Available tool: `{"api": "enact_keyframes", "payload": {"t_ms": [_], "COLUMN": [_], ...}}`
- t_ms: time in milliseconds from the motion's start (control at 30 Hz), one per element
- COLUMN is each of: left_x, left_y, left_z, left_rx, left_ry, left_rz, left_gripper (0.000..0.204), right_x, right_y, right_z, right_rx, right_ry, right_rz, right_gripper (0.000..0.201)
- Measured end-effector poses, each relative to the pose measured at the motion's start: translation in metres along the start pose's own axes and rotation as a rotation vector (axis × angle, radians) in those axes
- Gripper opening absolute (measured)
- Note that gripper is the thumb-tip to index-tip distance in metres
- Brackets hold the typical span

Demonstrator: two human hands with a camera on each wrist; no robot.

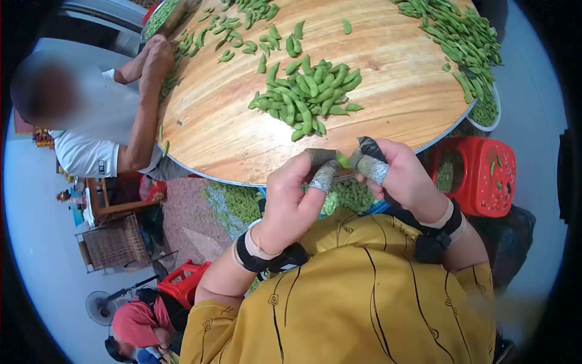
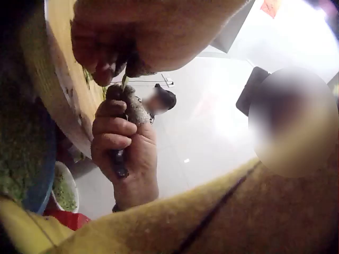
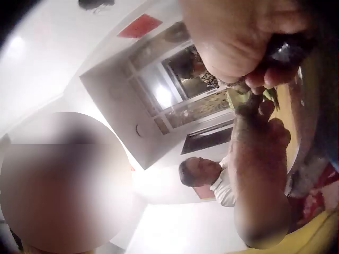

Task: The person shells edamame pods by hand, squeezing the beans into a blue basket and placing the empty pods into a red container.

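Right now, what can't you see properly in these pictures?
- Head view: most of the green pod, hidden by the left grip and right grip.
- Head view: much of the blue basin, behind the grips and yellow shirt.
- Head view: the face of the white-shirted person, blurred.
- Right wrist view: a dark thing, cut off by the top edge.

Before you on the table point(image 1: 212, 127), a pile of pods point(image 1: 312, 97) lies beyond your hands point(image 1: 291, 200) point(image 1: 409, 182) — one pod point(image 1: 344, 161) between them, loose pods point(image 1: 257, 12) farther off leftward, a heap point(image 1: 458, 33) along the right edge — and a stool point(image 1: 494, 176) at your right
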State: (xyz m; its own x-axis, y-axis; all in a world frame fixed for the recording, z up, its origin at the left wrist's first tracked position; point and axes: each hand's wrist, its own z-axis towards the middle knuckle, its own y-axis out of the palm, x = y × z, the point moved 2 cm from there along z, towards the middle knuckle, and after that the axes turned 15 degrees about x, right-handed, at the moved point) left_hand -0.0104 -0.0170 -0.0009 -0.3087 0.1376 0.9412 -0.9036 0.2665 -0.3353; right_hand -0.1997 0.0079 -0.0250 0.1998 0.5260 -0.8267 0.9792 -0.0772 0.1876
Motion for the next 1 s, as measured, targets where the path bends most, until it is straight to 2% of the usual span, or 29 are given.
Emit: {"api": "enact_keyframes", "payload": {"t_ms": [67,100,167,200,233,267,300,333,400,433,500,533,600,633,700,733,800,867,933,1000], "left_x": [0.004,0.009,0.01,0.005,0.004,0.001,-0.001,0.0,-0.001,-0.001,-0.002,-0.002,-0.002,-0.002,-0.002,0.001,-0.003,-0.004,-0.003,-0.001], "left_y": [0.005,-0.001,0.003,0.004,0.004,0.006,0.007,0.007,0.009,0.008,0.008,0.008,0.006,0.006,0.004,0.003,0.001,-0.002,-0.005,-0.005], "left_z": [0.0,0.0,0.0,0.001,0.001,0.002,0.004,0.005,0.006,0.007,0.008,0.008,0.007,0.007,0.007,0.007,0.004,0.004,0.005,0.004], "left_rx": [0.147,0.143,0.014,-0.001,0.001,-0.036,-0.073,-0.072,-0.125,-0.125,-0.169,-0.169,-0.125,-0.125,-0.063,-0.052,-0.056,-0.06,-0.101,-0.098], "left_ry": [-0.106,-0.11,-0.246,-0.238,-0.24,-0.316,-0.388,-0.388,-0.588,-0.591,-0.525,-0.523,-0.49,-0.49,-0.462,-0.419,-0.418,-0.415,-0.501,-0.491], "left_rz": [-0.246,-0.221,-0.135,-0.098,-0.097,-0.186,-0.277,-0.278,-0.536,-0.536,-0.462,-0.462,-0.435,-0.435,-0.386,-0.389,-0.381,-0.373,-0.312,-0.281], "left_gripper": [0.021,0.021,0.021,0.023,0.023,0.024,0.025,0.025,0.027,0.027,0.028,0.028,0.031,0.031,0.032,0.03,0.028,0.025,0.019,0.017], "right_x": [0.004,0.01,0.008,0.006,-0.001,-0.006,-0.008,-0.009,-0.014,-0.012,-0.004,-0.003,-0.001,-0.003,-0.007,-0.006,-0.001,-0.004,-0.01,-0.014], "right_y": [0.001,0.01,0.016,0.014,0.011,0.012,0.011,0.012,0.012,0.011,0.011,0.011,0.011,0.013,0.015,0.015,0.011,0.006,0.006,0.009], "right_z": [0.001,0.004,0.002,0.003,-0.001,-0.006,-0.009,-0.012,-0.016,-0.015,-0.014,-0.013,-0.011,-0.013,-0.014,-0.014,-0.007,-0.01,-0.014,-0.018], "right_rx": [0.055,0.045,0.303,0.301,0.362,0.414,0.412,0.381,0.309,0.308,0.247,0.247,0.2,0.199,0.266,0.266,0.149,0.105,0.06,0.0], "right_ry": [-0.096,-0.094,-0.768,-0.77,-1.024,-1.268,-1.268,-1.277,-1.322,-1.319,-1.487,-1.489,-1.35,-1.349,-1.038,-1.036,-0.712,-0.641,-0.573,-0.503], "right_rz": [0.099,0.123,-0.109,-0.109,-0.389,-0.68,-0.682,-0.721,-0.765,-0.765,-0.8,-0.801,-0.749,-0.749,-0.534,-0.533,-0.275,-0.281,-0.285,-0.266], "right_gripper": [0.012,0.012,0.013,0.013,0.017,0.022,0.022,0.024,0.028,0.028,0.025,0.025,0.02,0.02,0.021,0.021,0.027,0.03,0.032,0.038]}}
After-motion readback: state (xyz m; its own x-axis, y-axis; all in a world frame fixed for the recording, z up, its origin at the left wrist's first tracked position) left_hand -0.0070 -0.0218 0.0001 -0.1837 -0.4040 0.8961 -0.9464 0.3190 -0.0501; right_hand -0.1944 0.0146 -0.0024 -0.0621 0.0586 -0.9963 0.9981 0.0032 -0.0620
